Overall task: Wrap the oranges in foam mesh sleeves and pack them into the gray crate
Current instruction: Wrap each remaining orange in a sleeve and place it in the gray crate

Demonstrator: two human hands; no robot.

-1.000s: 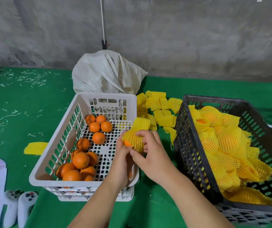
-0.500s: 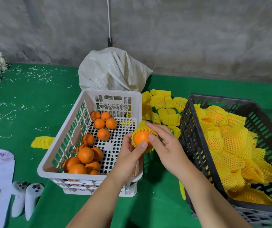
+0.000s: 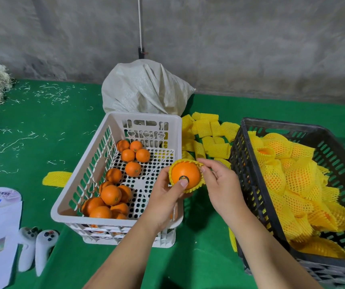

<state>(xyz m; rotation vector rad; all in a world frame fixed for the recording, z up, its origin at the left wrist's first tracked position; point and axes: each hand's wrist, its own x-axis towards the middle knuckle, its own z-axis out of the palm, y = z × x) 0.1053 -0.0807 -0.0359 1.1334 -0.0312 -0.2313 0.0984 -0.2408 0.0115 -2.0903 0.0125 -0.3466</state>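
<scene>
Rightmost, the gray crate (image 3: 250, 130) sits heaped with sleeved oranges (image 3: 299, 178). Left of it the white crate (image 3: 109, 126) holds bare oranges (image 3: 111, 195), a sack (image 3: 144, 88) behind it at the far side. Loose sleeves (image 3: 209, 130) lie between the crates. Over the white crate's right rim, the left hand (image 3: 163, 197) grips an orange (image 3: 185, 175), thumb on its sticker, while the right hand (image 3: 221, 184) pinches the sleeve (image 3: 190, 190) half-pulled around it.
</scene>
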